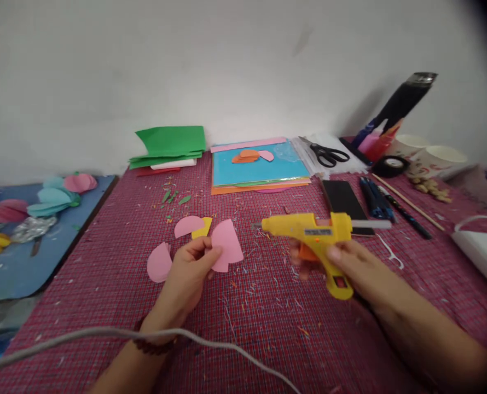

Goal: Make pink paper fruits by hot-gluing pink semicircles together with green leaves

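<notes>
My left hand (pixel 190 271) pinches a folded pink paper semicircle (pixel 227 244) just above the red checked tablecloth (pixel 264 306). Beside it lie another pink semicircle (pixel 158 262), a pink piece (pixel 187 225) and a yellow piece (pixel 203 227). My right hand (pixel 350 268) grips a yellow glue gun (pixel 315 235) by its handle, nozzle pointing left toward the pink paper, a short gap between them. The gun's grey cord (pixel 153 335) runs across the front over my left wrist.
Green paper stack (pixel 169 145) and a blue sheet pile (pixel 258 167) sit at the back by the wall. Black scissors (pixel 328 155), a black phone (pixel 344 200), pens (pixel 375 200), tape roll (pixel 392 165), cups (pixel 432 158) are right. Paper flowers (pixel 50 200) lie left.
</notes>
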Motion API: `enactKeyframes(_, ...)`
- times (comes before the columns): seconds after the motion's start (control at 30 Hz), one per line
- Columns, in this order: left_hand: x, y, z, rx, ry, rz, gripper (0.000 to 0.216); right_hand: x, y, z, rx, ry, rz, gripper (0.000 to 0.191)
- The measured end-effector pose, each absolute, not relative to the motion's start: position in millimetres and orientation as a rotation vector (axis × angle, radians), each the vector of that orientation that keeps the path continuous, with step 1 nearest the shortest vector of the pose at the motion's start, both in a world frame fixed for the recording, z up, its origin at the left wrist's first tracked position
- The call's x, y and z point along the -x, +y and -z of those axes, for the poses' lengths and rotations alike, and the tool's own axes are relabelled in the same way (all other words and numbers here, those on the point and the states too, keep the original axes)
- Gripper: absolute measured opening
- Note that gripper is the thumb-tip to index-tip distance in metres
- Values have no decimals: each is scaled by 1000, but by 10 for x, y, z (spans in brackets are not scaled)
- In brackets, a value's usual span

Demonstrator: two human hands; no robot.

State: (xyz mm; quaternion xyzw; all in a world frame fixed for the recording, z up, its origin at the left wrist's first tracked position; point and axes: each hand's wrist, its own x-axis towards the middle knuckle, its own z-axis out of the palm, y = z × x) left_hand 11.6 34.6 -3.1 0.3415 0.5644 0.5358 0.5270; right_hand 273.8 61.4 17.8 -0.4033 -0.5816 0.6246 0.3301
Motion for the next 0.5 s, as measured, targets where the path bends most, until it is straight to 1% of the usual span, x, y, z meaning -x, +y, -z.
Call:
enactKeyframes(0.07,-125,354,68,-848,1374,-1262,21,-2662,562,-118,1027,-1505,-1730,46)
enactKeyframes(0.1,-125,357,90,-871,1391,-1250,19,-2618,535,-79,1046,-1525,-1718,45)
enactKeyframes(0.27,-126,326,163,-947,1399,-1222,13,-2488,453,15,1036,-1758,-1433,28)
enactKeyframes(0.4,-161,273,159,-926,1404,-1194,12,-2524,484,18,1009,-1834,-1229,13)
enactKeyframes(0.5,-177,254,164,-944,1400,-1151,11,-2561,500,47,983,-1895,-1171,11)
